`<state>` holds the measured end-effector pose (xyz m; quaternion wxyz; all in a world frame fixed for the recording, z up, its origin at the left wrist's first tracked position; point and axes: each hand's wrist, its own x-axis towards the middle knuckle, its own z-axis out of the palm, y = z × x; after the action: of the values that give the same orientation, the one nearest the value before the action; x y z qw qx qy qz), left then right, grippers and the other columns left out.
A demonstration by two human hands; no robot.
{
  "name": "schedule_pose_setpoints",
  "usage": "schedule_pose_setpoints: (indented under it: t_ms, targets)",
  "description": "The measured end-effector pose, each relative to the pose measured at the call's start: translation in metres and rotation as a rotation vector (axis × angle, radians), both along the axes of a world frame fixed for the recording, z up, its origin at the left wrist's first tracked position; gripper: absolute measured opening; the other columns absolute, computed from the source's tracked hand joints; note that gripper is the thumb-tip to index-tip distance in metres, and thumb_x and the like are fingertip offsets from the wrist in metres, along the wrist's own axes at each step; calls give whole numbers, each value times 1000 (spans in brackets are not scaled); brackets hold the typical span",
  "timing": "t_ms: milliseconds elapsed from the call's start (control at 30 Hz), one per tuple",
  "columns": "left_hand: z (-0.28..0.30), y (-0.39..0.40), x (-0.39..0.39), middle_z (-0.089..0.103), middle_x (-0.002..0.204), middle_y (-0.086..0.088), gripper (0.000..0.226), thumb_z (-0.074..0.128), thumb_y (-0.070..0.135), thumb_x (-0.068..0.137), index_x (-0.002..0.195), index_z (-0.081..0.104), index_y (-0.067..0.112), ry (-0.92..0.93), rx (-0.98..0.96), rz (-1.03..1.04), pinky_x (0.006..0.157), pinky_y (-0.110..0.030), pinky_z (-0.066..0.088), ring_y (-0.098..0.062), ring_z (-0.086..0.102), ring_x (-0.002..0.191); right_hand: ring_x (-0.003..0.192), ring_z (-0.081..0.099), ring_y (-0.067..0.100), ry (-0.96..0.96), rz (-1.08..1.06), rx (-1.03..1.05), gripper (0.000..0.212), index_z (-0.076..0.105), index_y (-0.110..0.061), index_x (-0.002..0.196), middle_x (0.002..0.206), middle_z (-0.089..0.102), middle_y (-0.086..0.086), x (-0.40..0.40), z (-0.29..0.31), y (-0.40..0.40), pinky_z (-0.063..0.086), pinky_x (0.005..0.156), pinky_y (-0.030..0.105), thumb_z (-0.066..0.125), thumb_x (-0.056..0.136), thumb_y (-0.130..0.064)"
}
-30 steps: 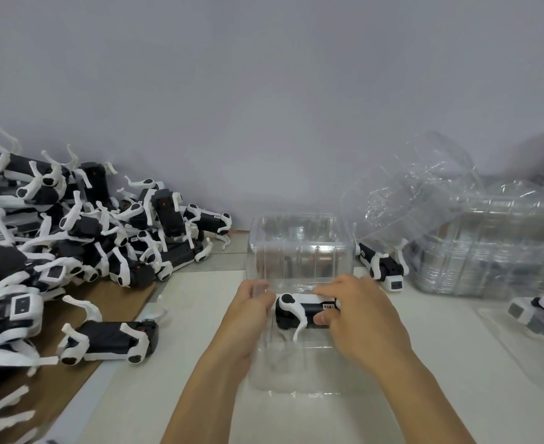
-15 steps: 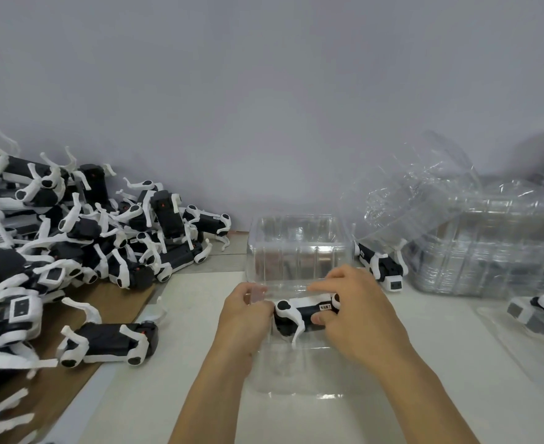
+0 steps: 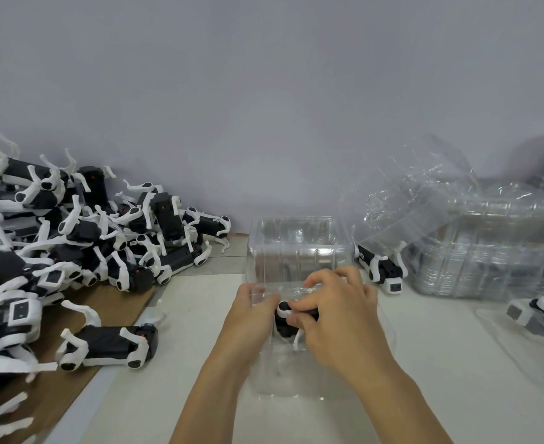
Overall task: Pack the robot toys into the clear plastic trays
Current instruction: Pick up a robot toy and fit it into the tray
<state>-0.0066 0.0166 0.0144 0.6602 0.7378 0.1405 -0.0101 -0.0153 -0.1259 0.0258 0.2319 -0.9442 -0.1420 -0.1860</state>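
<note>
Two hands (image 3: pixel 251 318) — toys (image 3: pixel 104 238) perhaps dozens.

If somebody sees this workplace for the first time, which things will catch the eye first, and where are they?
First comes the big heap of black-and-white robot toys piled against the wall on the left. In the middle, the left hand and right hand work one robot toy into a clear plastic tray. A stack of empty clear trays glints on the right.

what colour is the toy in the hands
Black body with white legs, seen in the head view.
</note>
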Motion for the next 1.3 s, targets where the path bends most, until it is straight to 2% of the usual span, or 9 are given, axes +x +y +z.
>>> schedule_pose_setpoints:
  t_ms: [233,433,533,600,767,933,1033,1167,1300]
  targets:
    - [-3,2,1,51,136,11,40,62,34,96,132,47,30,-18,26,-22,72,-24,42,-7,55,107,111,28,7,57,11,42,16,73,-52,98,110,47,-24,2,3,-4,13,85,30,71,82,-54]
    - [-4,1,4,56,133,10,33,64,33,95,126,52,30,-27,2,35,68,-22,40,0,54,97,116,40,16,156,-150,12,41,65,-49,113,110,54,-17,4,24,-37,24,90,36,80,75,-46]
    - [-5,1,4,58,133,9,33,64,33,95,125,52,29,-26,-6,43,75,-28,41,-11,57,108,94,47,6,264,-176,42,32,61,-48,100,88,53,-20,2,29,-57,26,87,32,81,75,-44]
    - [-4,1,3,58,133,9,33,64,34,95,125,52,30,-26,9,35,72,-27,40,-12,56,109,84,52,1,297,-148,92,23,66,-40,98,81,60,-18,1,27,-59,40,88,31,79,79,-39]
    - [-2,5,2,50,135,14,38,64,38,94,129,48,32,-29,112,-27,69,-28,39,-15,51,114,77,63,14,190,-166,133,9,75,-17,88,75,69,-5,5,22,-50,56,71,36,71,82,-22]
    - [0,6,2,50,134,12,42,66,38,93,130,47,31,-36,151,-39,71,-29,41,-14,53,109,78,64,27,86,-195,191,9,72,-2,83,75,70,13,6,15,-45,56,67,42,69,81,-10]
    - [0,5,1,49,133,13,45,68,39,91,129,46,31,-31,148,-45,69,-30,41,-14,52,110,58,53,25,105,-207,183,9,71,-1,80,79,69,17,8,11,-44,53,61,41,66,83,-7]
    - [0,2,1,49,132,14,46,69,39,91,129,45,30,-30,148,-38,67,-27,41,-9,52,101,69,57,37,114,-238,182,10,72,2,85,86,68,22,11,5,-43,53,65,44,64,83,-3]
    - [0,0,0,48,134,14,47,68,39,92,131,44,31,-31,122,-14,78,-31,41,-16,51,113,54,41,22,155,-237,114,13,74,-2,79,72,66,16,15,4,-46,47,54,35,67,86,-10]
